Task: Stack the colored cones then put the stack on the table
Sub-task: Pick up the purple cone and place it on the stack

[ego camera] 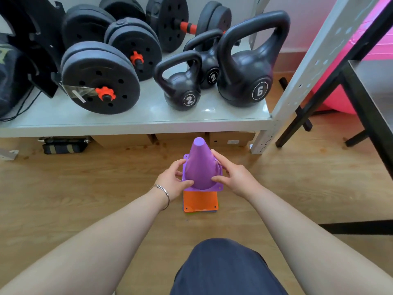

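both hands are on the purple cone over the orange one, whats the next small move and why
Probably press the purple cone straight down. Its square base sits above and tilted off the orange base on the floor, so it looks not fully seated. The left hand and right hand already grip its sides.

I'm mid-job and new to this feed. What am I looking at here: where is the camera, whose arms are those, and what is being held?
There is no machine here. A person wears one camera on the head, looking forward and down, so the two bare arms are theirs.

The left hand, with a bracelet on its wrist, and the right hand grip a purple cone from both sides. Below it an orange base lies on the wooden floor, with other coloured edges just showing beneath; how many cones are stacked there cannot be told.

Behind is a white shelf with black kettlebells and dumbbells. The dark shape at the bottom is probably the person's knee.
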A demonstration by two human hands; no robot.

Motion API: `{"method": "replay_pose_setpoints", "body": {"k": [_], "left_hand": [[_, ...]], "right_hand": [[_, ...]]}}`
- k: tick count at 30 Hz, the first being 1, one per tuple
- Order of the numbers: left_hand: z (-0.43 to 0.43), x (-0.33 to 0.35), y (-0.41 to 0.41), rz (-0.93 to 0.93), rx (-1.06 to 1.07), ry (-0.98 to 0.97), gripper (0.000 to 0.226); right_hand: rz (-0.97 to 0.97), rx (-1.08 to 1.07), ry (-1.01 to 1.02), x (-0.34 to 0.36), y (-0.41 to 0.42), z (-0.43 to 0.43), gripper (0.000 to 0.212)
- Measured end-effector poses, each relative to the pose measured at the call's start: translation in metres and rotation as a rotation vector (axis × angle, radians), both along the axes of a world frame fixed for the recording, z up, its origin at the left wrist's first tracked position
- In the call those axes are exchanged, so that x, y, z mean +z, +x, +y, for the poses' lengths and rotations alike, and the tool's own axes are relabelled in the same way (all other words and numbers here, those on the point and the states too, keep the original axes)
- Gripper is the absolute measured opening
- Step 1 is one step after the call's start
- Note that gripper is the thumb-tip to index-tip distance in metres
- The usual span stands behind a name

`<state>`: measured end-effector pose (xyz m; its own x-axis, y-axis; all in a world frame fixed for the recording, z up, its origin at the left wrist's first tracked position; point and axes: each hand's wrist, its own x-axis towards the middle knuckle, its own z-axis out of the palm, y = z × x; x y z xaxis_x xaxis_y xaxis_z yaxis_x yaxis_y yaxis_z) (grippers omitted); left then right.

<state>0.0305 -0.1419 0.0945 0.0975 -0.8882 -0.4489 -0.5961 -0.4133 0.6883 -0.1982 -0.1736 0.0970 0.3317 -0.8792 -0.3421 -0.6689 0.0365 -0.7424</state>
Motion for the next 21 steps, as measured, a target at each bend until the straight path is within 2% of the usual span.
{"method": "replay_pose_setpoints", "body": {"k": [14,21], "left_hand": [[0.019,-0.08,0.0,0.046,-0.029,0.162,0.073],[0.02,-0.104,0.001,-0.045,-0.106,0.208,0.072]], "right_hand": [[0.076,0.013,0.121,-0.081,0.006,0.008,0.084],[0.067,-0.072,0.149,-0.111,0.012,0.024,0.086]]}}
